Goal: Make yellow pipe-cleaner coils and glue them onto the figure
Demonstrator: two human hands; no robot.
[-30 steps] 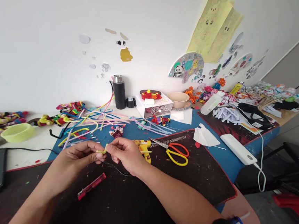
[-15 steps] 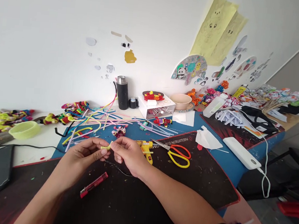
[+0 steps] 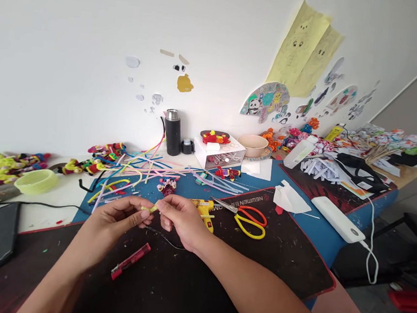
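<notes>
Hands, left (image 3: 120, 219) and right (image 3: 181, 217), still pinch the yellow pipe-cleaner piece (image 3: 150, 208) between fingertips, position unchanged above the mat (image 3: 258, 258).

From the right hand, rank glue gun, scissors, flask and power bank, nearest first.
From the right hand:
1. Glue gun, just to its right, by the knuckles.
2. Scissors, further right on the mat.
3. Flask, behind, by the wall.
4. Power bank, far right.
</notes>
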